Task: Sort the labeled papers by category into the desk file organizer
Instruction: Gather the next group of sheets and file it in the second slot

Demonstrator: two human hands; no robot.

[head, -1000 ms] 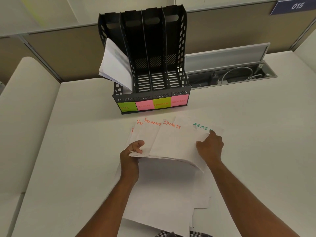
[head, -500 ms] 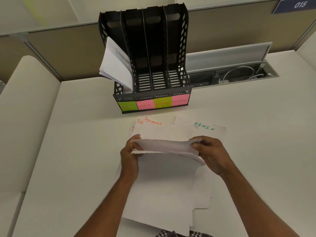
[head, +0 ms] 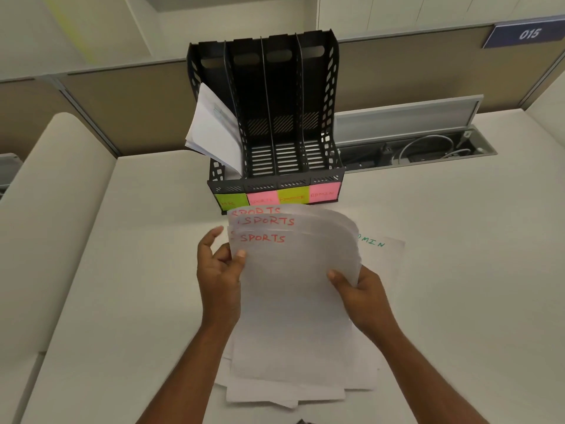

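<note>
Both hands hold up a small stack of white sheets marked SPORTS (head: pixel 293 270) in red, just in front of the black file organizer (head: pixel 272 117). My left hand (head: pixel 218 270) grips the stack's left edge and my right hand (head: pixel 363 293) pinches its right edge. The organizer has several upright slots with green and pink labels (head: pixel 276 197) along its front. White papers (head: pixel 211 133) lean out of its leftmost slot; the other slots look empty. More sheets lie on the desk under the stack, one reading ADMIN (head: pixel 382 249) in green.
The white desk (head: pixel 474 286) spreads to the right and left. An open cable tray (head: pixel 428 148) with wires sits behind the organizer on the right. A tan partition wall (head: pixel 122 111) stands at the back, and a blue 015 sign (head: pixel 526 33) hangs top right.
The SPORTS sheets have been gathered off the spread and lifted upright toward the organizer. The FINANCE sheets are now hidden behind the raised stack.
</note>
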